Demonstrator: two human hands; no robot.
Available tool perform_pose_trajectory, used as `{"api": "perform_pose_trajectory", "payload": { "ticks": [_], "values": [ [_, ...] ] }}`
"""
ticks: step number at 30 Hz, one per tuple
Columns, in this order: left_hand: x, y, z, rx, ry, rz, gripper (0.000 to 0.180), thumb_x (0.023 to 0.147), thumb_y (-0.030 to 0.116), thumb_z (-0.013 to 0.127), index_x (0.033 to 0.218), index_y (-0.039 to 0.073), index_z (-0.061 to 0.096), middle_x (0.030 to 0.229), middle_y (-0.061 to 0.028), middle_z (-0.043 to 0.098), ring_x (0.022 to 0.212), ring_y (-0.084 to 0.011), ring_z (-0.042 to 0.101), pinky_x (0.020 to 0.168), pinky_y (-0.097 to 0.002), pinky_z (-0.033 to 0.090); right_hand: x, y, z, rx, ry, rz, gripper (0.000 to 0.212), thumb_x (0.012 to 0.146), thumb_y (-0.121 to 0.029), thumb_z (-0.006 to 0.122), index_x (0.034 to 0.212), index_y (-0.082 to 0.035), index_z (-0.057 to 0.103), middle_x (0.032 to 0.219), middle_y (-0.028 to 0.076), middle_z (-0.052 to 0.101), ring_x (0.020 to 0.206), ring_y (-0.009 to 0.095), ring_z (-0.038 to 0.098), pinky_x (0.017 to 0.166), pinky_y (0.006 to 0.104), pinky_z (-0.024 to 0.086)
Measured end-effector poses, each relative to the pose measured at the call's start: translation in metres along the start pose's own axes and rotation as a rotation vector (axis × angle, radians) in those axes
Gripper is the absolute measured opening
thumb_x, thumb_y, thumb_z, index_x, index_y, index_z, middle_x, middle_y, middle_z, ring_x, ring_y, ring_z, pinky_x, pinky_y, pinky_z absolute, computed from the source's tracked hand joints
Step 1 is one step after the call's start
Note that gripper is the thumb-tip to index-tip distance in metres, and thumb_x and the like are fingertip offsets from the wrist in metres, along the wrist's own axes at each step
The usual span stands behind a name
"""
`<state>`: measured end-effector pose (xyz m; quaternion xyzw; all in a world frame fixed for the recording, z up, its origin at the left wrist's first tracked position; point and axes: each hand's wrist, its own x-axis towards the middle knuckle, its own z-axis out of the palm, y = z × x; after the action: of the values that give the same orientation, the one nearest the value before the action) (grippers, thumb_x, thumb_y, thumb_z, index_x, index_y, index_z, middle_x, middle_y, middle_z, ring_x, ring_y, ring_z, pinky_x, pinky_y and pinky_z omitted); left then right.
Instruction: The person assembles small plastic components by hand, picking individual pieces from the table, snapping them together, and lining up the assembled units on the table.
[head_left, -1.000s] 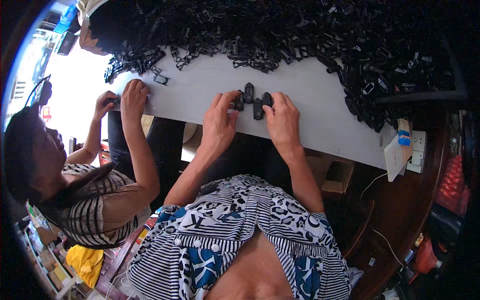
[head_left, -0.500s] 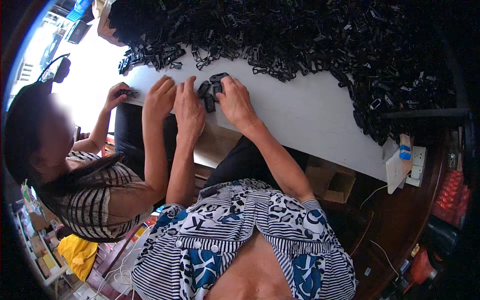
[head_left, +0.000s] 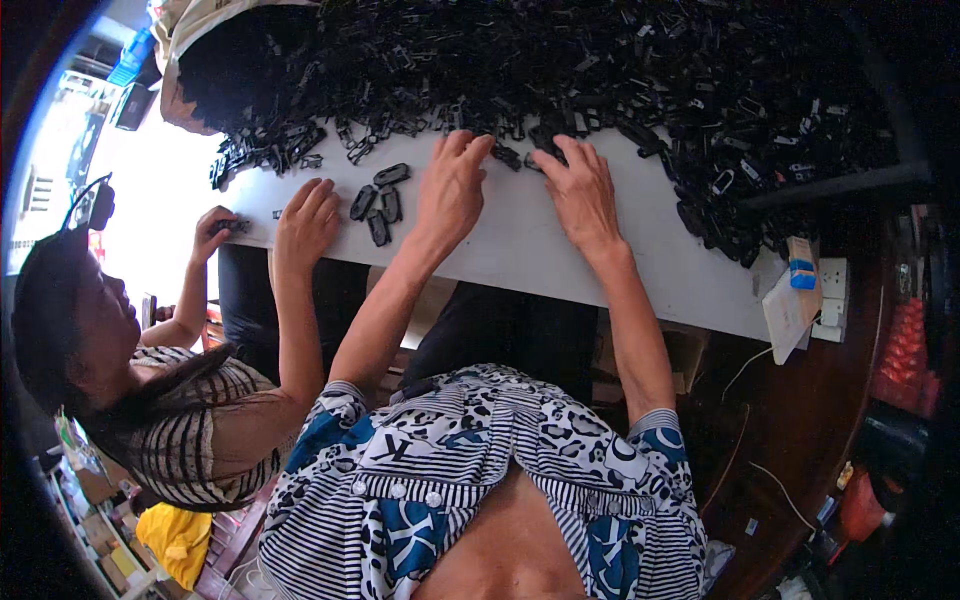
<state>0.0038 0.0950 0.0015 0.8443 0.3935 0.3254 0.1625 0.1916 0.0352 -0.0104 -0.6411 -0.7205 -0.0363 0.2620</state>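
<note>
My left hand (head_left: 455,185) reaches over the white table to the near edge of a heap of small black plastic parts (head_left: 600,70), its fingers stretched out. To its right, my right hand (head_left: 580,190) is open with fingers apart. Its fingertips are at a few black parts (head_left: 507,156) on the heap's edge; contact is hard to make out. Left of my left hand lie several black oval plastic casings (head_left: 378,203) in a loose group, touched by neither hand.
At my left a co-worker in a striped top (head_left: 215,420) holds a black part (head_left: 230,226) in one hand; their other hand (head_left: 308,225) hovers near the casings. On the right, a white power strip (head_left: 832,300) and a blue-marked box (head_left: 803,262) sit beside the white table (head_left: 650,265).
Both my hands have left the group of casings and moved right to the heap's edge. The casings now lie uncovered. The co-worker's nearer hand has lowered slightly, away from my left hand.
</note>
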Motion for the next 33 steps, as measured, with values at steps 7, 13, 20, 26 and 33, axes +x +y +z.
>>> {"api": "perform_pose_trajectory", "payload": {
  "ticks": [7,13,20,26,33],
  "values": [
    [0.002,0.012,0.036,-0.008,-0.218,0.103,0.036,0.074,-0.005,0.068,0.109,0.004,0.067,0.110,-0.0145,0.061,0.107,-0.0354,0.056,0.090,-0.0422,0.048,-0.032,0.031,-0.035,0.133,0.015,0.053,0.033,0.080,0.000,0.066,0.112,-0.008,0.069,0.117,0.015,0.058,0.108,0.032,0.056,0.092,0.0422,0.047],
    [-0.008,0.026,0.025,-0.070,-0.214,0.034,0.033,0.074,0.006,0.074,0.106,0.002,0.067,0.104,-0.0161,0.058,0.099,-0.0334,0.054,0.085,-0.0397,0.047,-0.047,0.033,-0.055,0.176,0.148,0.210,0.029,0.074,0.002,0.072,0.102,-0.005,0.068,0.102,0.011,0.058,0.097,0.029,0.058,0.082,0.0385,0.050],
    [-0.017,0.045,0.028,0.025,-0.186,-0.051,0.030,0.073,0.011,0.079,0.099,0.005,0.065,0.096,-0.0125,0.059,0.095,-0.0324,0.057,0.079,-0.0419,0.048,-0.058,-0.002,-0.050,0.268,0.116,0.214,0.022,0.075,-0.002,0.073,0.095,-0.003,0.065,0.090,0.009,0.059,0.088,0.029,0.059,0.074,0.0400,0.049],
    [-0.028,0.058,0.031,-0.052,-0.265,-0.170,0.025,0.078,0.012,0.076,0.096,0.004,0.061,0.092,-0.0141,0.058,0.081,-0.0348,0.060,0.069,-0.0439,0.048,-0.067,-0.022,-0.026,0.464,0.001,0.544,0.022,0.082,-0.010,0.071,0.100,-0.001,0.060,0.094,0.015,0.061,0.089,0.036,0.062,0.074,0.0454,0.050],
    [-0.031,0.049,0.019,-0.352,-0.295,-0.210,0.032,0.082,0.000,0.066,0.114,0.005,0.062,0.094,-0.0170,0.061,0.084,-0.0374,0.064,0.073,-0.0431,0.051,-0.044,-0.043,-0.026,0.195,-0.161,0.629,0.028,0.083,-0.015,0.072,0.100,-0.002,0.055,0.103,0.017,0.061,0.091,0.039,0.063,0.076,0.0472,0.050]
  ]
}}
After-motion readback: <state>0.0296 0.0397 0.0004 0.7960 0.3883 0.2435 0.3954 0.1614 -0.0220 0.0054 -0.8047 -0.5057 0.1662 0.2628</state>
